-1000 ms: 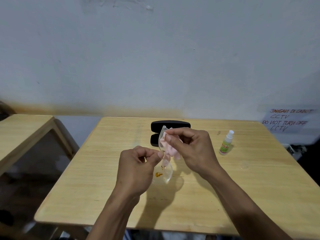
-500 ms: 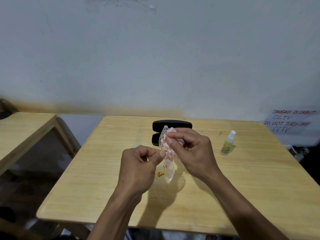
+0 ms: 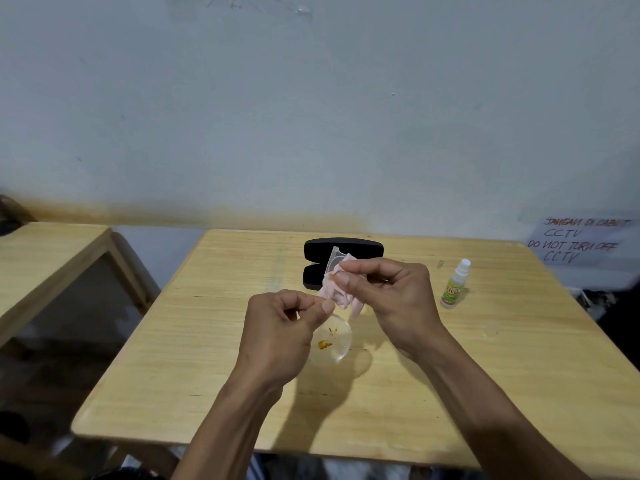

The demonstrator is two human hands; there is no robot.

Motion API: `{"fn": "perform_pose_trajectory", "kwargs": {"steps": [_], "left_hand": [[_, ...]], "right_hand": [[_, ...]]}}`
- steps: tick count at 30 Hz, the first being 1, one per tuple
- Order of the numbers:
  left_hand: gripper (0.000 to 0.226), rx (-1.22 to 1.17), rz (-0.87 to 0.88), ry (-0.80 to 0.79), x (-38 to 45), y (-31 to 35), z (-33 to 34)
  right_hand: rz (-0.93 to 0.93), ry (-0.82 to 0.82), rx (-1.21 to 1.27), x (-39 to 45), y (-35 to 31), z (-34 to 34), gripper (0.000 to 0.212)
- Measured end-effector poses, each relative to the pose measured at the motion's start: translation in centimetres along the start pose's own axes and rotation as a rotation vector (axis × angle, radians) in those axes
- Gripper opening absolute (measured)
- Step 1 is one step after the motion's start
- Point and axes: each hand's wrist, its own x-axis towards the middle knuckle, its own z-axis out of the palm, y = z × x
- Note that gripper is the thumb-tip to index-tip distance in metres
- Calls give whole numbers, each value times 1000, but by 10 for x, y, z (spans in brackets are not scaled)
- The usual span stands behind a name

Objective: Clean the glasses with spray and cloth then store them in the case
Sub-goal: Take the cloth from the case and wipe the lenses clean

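Observation:
Clear-framed glasses (image 3: 337, 337) are held upright above the table, one lens above the other. The lower lens carries orange-yellow smears. My left hand (image 3: 280, 337) pinches the frame near its middle. My right hand (image 3: 391, 299) presses a pale pink cloth (image 3: 341, 294) around the upper lens, thumb and fingers closed on it. Behind the hands lies an open black glasses case (image 3: 360, 248), partly hidden by the cloth and lens. A small spray bottle (image 3: 454, 289) with a green label and white cap stands to the right.
The work happens over a light wooden table (image 3: 207, 358) set against a white wall. A second wooden table (image 3: 45, 258) stands to the left across a gap. A handwritten paper notice (image 3: 576, 244) hangs at the right. A small wet spot (image 3: 490, 329) marks the table.
My right hand has shifted the cloth slightly along the upper lens. The left hand's grip and the glasses stay much the same; the view has dipped a little.

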Motion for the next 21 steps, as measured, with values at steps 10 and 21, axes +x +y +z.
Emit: {"fn": "perform_pose_trajectory", "kwargs": {"steps": [10, 21], "left_hand": [[14, -67, 44, 44, 2, 3, 3], [21, -81, 69, 60, 2, 7, 7]], "right_hand": [[44, 20, 37, 0, -6, 0, 20], [48, 42, 99, 4, -12, 4, 16]]}}
